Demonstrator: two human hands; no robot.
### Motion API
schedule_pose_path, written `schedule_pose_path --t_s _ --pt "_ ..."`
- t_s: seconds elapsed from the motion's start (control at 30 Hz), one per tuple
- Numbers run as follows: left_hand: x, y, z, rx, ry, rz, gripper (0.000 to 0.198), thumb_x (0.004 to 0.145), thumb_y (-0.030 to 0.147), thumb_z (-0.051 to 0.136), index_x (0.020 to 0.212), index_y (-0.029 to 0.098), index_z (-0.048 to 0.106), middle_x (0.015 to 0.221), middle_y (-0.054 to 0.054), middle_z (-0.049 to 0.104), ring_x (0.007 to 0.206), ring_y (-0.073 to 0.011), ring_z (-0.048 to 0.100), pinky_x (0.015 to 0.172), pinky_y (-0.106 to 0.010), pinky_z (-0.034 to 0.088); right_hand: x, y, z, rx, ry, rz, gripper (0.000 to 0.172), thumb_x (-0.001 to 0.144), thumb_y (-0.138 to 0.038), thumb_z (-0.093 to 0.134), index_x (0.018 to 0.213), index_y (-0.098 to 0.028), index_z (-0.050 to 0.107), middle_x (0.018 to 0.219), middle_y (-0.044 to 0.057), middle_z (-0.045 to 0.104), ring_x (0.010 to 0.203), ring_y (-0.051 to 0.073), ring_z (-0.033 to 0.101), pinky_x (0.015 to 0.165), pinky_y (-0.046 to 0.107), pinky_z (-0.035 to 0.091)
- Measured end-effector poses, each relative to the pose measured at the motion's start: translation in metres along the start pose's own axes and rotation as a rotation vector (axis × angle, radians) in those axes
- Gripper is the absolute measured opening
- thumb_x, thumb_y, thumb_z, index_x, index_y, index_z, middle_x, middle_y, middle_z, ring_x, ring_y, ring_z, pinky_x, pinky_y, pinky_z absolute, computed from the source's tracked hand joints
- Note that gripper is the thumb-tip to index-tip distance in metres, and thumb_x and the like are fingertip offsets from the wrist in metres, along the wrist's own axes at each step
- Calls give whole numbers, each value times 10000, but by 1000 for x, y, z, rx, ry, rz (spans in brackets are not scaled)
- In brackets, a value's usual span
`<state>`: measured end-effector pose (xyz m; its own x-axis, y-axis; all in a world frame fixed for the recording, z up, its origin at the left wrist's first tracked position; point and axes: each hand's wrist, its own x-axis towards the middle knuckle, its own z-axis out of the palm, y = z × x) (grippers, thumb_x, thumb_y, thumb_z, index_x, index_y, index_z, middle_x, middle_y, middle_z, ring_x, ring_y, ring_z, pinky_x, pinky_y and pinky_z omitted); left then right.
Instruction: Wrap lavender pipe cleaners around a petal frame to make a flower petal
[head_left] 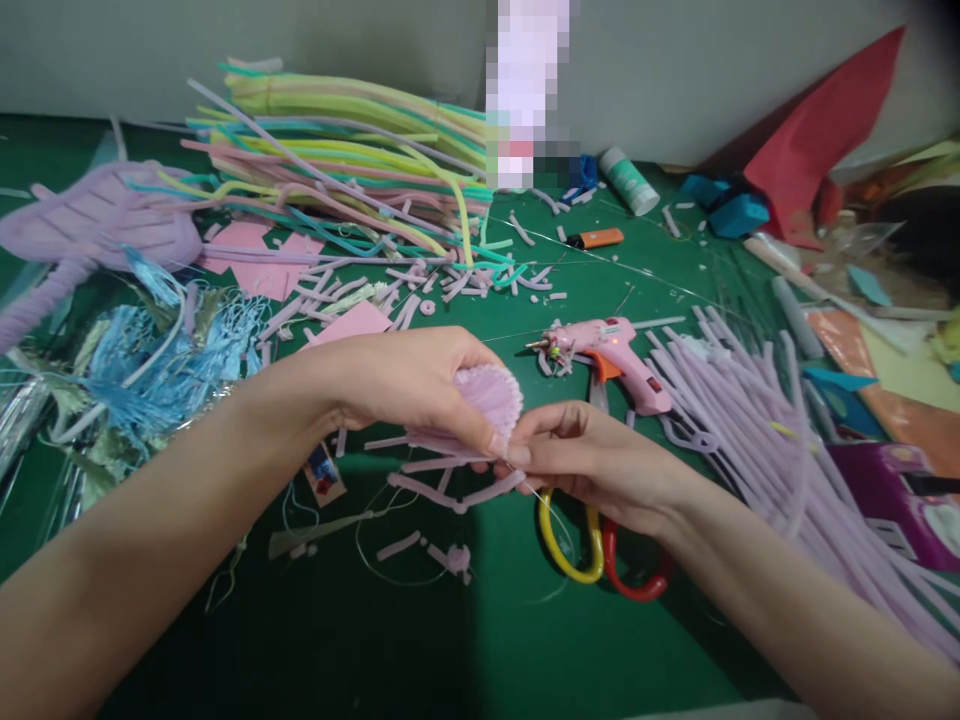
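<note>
My left hand [412, 380] is closed around a rounded lilac piece [491, 395] that looks made of fuzzy pipe cleaners, with a scalloped edge. Lilac strips [439, 490] stick out below that hand. Thumb and fingers of my right hand [592, 455] pinch at the lower right edge of the piece, meeting my left thumb. From this pinch a thin thread or wire [541, 498] trails down; its exact hold is partly hidden by the fingertips. Scissors with yellow and red handles [571, 545] lie under my right hand, close to a pink glue gun [619, 355].
Lilac pipe cleaners [750, 430] lie in a bundle at right, with coloured ones [337, 130] piled at the back. Blue tassels [157, 350] and a lilac woven form [105, 220] are at left. An orange lighter [600, 238] and scraps lie on the green table [375, 650].
</note>
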<state>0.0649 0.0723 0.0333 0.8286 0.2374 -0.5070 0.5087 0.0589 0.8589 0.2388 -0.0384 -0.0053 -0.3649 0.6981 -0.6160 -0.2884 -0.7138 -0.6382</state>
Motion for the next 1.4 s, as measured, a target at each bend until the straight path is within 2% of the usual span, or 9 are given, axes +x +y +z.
schedule_pose_path --t_s 0.23,0.5,0.7,0.8,1.0,1.13,1.27,1.33,1.4 --pt "1 -2 1 -56 -7 -4 141 648 229 742 648 161 618 630 26 584 553 -98 506 504 -205 355 -2 -1 9 -55 128 -39 190 529 -180 874 637 -168 718 596 -27 691 516 52 611 558 148 501" --pt "1 -1 1 -50 -37 -1 131 705 267 705 672 168 625 640 25 596 556 -93 508 500 -200 338 -4 3 14 -139 196 -123 106 590 -117 776 636 -175 701 617 -24 688 546 66 605 579 173 498" --pt "-2 5 1 15 88 -46 158 721 285 693 695 178 580 663 31 576 535 -88 471 469 -202 295 -9 2 14 -157 181 -110 138 615 -235 836 690 -188 730 683 -19 688 601 78 618 607 187 529" --pt "-2 6 2 4 85 -59 145 725 262 686 685 180 575 640 36 558 518 -83 448 458 -202 277 -9 2 17 -203 204 -137 148 619 -255 843 679 -190 725 667 -23 674 597 79 611 619 191 529" --pt "2 -3 1 -46 35 -9 177 736 296 696 669 172 589 618 34 522 502 -79 409 451 -212 264 -9 6 21 -317 265 -283 147 654 -264 823 642 -181 702 611 -22 651 577 86 583 567 184 470" --pt "1 0 1 -34 55 -15 198 759 298 678 646 173 575 597 38 499 496 -77 403 447 -210 259 -10 8 20 -291 250 -264 182 633 -314 843 663 -186 718 645 -13 671 591 97 598 589 202 508" --pt "-2 6 2 -11 121 -57 156 749 261 669 649 176 584 613 32 540 508 -83 437 455 -203 276 -14 8 15 -277 195 -224 283 776 -465 716 762 -186 757 780 40 718 718 136 653 621 221 555" --pt "-3 7 3 -1 131 -65 156 744 271 670 648 178 590 621 31 553 513 -85 448 460 -202 284 -16 8 13 -272 202 -242 273 811 -450 682 769 -190 755 802 42 722 739 133 658 619 206 557" --pt "-3 7 3 9 124 -59 162 740 276 671 638 181 589 620 34 556 512 -84 451 460 -201 283 -17 7 13 -268 217 -246 173 778 -368 724 758 -198 745 783 21 717 686 110 646 604 188 551"
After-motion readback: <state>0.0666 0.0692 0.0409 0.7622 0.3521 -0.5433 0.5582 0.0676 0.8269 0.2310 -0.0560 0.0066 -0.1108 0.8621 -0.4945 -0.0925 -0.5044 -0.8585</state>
